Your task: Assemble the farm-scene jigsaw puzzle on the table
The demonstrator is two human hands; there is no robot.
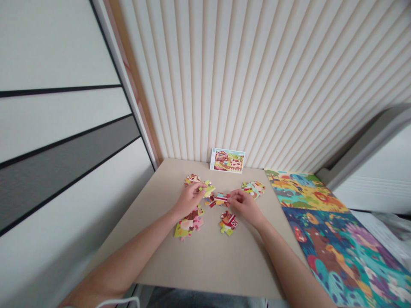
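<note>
Mid-join: left grip point(189, 199) clamps a yellow-green cardboard jigsaw piece point(209, 191), right grip point(244, 205) a red-striped piece point(221, 199); tabs want lining up.

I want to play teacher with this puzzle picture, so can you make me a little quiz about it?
1. True or false: the card leans against the wall.
2. Where is the mat? A: left of the table. B: right of the table. C: on the wall.
3. Fill in: between the left hand and the right hand lies a red puzzle ____.
Key: 1 true; 2 B; 3 piece.
</note>
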